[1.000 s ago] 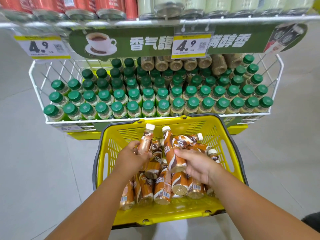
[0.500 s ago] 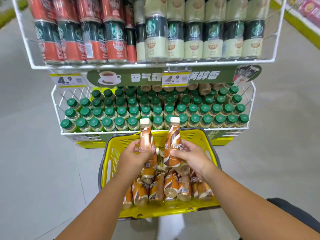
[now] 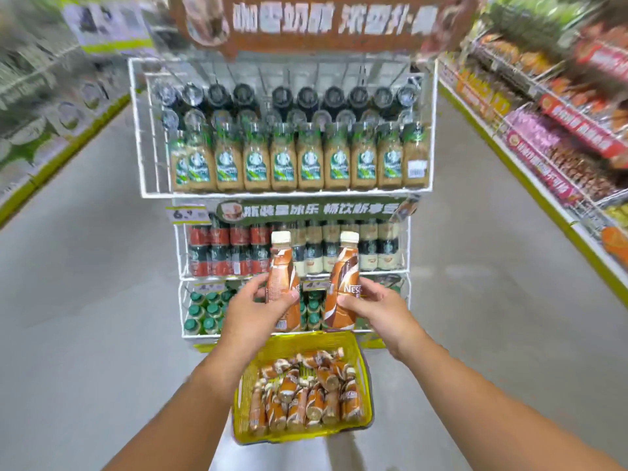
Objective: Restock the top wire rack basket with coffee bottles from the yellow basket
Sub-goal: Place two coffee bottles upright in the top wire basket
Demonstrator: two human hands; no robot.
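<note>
My left hand (image 3: 251, 311) grips a brown coffee bottle with a white cap (image 3: 281, 266), held upright. My right hand (image 3: 377, 309) grips a second brown coffee bottle (image 3: 344, 277), also upright, beside the first. Both bottles hang in front of the lower rack tiers, well above the yellow basket (image 3: 302, 341), which sits on the floor below with several brown bottles (image 3: 306, 392) lying in it. The top wire rack basket (image 3: 136, 130) is higher up and holds rows of dark-capped, green-labelled coffee bottles (image 3: 282, 164). The picture is blurred by motion.
Under the top basket, a middle tier holds red and pale cans (image 3: 224, 249), and a lower tier holds green-capped bottles (image 3: 204, 311). A brown sign (image 3: 323, 18) tops the rack. Stocked store shelves run along the right (image 3: 560, 130) and the left (image 3: 40, 113). Grey floor lies on both sides.
Both hands have lifted a bottle each out of the yellow basket and risen. The view has tilted upward, so the top rack basket and the sign now show.
</note>
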